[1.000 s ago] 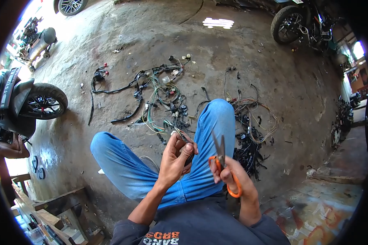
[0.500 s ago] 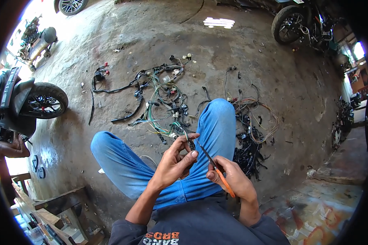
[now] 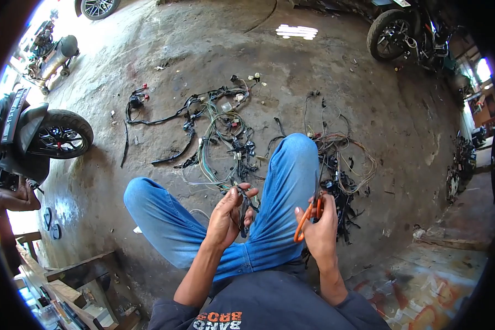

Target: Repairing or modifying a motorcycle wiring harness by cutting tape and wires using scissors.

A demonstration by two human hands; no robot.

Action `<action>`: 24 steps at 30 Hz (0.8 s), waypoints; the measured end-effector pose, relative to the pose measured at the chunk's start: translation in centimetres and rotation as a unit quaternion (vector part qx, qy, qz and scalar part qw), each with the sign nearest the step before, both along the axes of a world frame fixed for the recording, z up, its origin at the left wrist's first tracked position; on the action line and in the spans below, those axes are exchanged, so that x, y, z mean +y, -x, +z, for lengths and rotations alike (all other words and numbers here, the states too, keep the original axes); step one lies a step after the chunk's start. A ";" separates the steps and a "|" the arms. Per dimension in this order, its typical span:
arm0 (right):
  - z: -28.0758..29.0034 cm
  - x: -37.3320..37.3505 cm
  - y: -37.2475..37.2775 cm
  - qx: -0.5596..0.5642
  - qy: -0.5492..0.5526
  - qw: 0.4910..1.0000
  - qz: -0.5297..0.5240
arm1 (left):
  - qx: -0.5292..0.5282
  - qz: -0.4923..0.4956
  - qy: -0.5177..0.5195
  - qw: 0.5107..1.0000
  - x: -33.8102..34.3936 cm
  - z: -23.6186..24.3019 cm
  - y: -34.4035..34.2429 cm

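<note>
Between my knees, my left hand (image 3: 224, 220) is closed on the black-taped end of a wiring harness (image 3: 243, 215), whose wires run forward to the floor. The harness (image 3: 170, 119) spreads out there with black sleeves, green and white wires and several connectors. My right hand (image 3: 322, 228) holds orange-handled scissors (image 3: 300, 233) over my right thigh, apart from the harness. Their dark blades point forward, away from me; whether the blades are parted is hard to make out. Part of the handle is hidden by my fingers.
A second pile of wires (image 3: 363, 157) lies right of my right knee. A motorcycle wheel (image 3: 63, 135) stands at the left, another motorcycle (image 3: 390, 36) at the far right. A compressor (image 3: 58, 58) is at the far left. A wooden bench (image 3: 77, 269) and another person's arm (image 3: 16, 201) are left.
My right hand has moved right, away from the harness, and the scissors have swung to point forward. My left hand has lowered slightly and turned, with the harness end still in it.
</note>
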State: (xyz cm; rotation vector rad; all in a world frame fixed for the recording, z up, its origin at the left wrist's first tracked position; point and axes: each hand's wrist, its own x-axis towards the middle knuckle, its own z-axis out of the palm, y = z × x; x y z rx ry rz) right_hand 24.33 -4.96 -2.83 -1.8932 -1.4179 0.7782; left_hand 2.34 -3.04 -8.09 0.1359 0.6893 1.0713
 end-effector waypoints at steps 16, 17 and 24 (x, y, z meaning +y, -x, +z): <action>4.5 -5.0 -2.1 -0.143 0.254 0.906 0.306 | 0.070 -0.018 -0.026 0.997 0.4 -1.1 -1.5; 5.4 -3.3 -0.8 -0.015 0.247 0.945 0.216 | 0.070 -0.017 -0.027 0.997 0.2 -1.4 -1.7; -0.6 1.0 5.5 0.220 0.076 0.961 0.153 | 0.344 -0.016 -0.127 0.930 -0.5 -1.2 -2.2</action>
